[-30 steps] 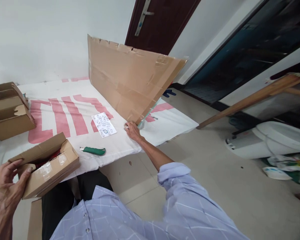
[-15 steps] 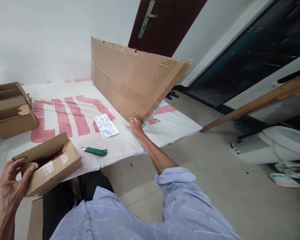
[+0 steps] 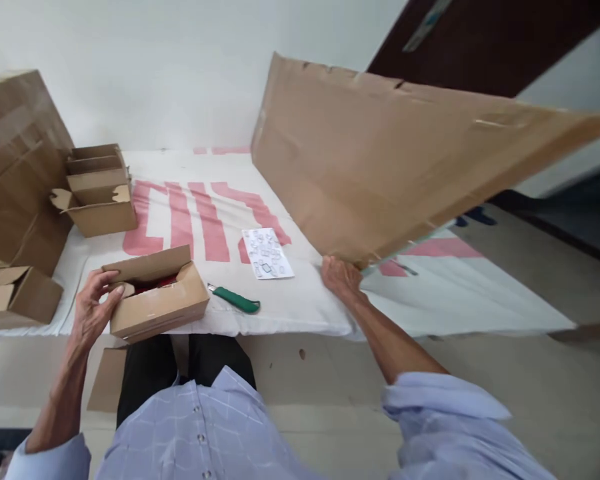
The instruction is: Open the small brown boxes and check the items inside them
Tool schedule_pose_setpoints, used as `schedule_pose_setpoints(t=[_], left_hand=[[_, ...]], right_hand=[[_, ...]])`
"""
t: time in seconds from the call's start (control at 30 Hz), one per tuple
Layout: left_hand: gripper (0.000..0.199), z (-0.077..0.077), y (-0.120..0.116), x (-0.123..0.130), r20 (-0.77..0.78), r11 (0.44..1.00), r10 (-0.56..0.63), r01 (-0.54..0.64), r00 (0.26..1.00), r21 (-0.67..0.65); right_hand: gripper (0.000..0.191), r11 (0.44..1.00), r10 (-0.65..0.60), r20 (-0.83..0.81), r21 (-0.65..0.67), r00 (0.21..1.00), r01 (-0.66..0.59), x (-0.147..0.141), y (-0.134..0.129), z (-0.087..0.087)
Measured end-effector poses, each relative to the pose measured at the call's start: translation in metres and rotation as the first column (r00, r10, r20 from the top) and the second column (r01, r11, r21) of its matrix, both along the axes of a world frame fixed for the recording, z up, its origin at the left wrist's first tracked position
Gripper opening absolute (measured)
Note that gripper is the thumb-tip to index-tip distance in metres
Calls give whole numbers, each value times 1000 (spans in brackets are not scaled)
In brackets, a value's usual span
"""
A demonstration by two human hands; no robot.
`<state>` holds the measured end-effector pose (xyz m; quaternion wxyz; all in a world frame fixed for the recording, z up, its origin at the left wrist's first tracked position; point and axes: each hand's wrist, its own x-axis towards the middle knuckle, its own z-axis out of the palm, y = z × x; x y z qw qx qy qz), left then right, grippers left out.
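My left hand (image 3: 96, 305) grips the left end of a small open cardboard box (image 3: 163, 312), thumb and fingers on its end flap. Something red shows inside the box, mostly hidden by the walls. My right hand (image 3: 341, 275) is closed on the lower corner of a large taped cardboard sheet (image 3: 380, 160), which stands tilted over the table's right part. Between my hands lie a green utility knife (image 3: 236, 299), its blade tip showing, and a white paper (image 3: 267, 253) with small printed drawings.
Several small open boxes (image 3: 105, 213) stand at the left beside a large cardboard box (image 3: 20, 153). Another small box (image 3: 30, 300) sits at the table's front left. A white cloth with red marks covers the table (image 3: 310, 307). A dark door (image 3: 480, 47) is behind.
My view has swung left, so more boxes show at the left. The large cardboard sheet appears nearer and leans more toward the right. Both hands keep their holds.
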<state>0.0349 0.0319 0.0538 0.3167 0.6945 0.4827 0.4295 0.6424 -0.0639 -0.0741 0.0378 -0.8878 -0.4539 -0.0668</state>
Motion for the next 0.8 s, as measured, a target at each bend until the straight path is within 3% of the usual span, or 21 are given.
schedule_pose_setpoints(t=[0.27, 0.57, 0.7, 0.8], left_hand=[[57, 8, 4, -15, 104, 986, -75, 89, 992, -139], [73, 4, 7, -23, 147, 942, -205, 236, 968, -240], [86, 10, 6, -27, 158, 909, -254, 291, 954, -298], [84, 9, 6, -29, 131, 906, -288, 314, 949, -282]], right_hand=[[56, 998, -14, -87, -60, 996, 8, -17, -4, -8], [38, 981, -120, -12, -153, 993, 117, -9, 2, 13], [38, 983, -135, 29, -121, 990, 138, -11, 6, 19], [41, 984, -153, 75, -85, 985, 159, -12, 9, 23]])
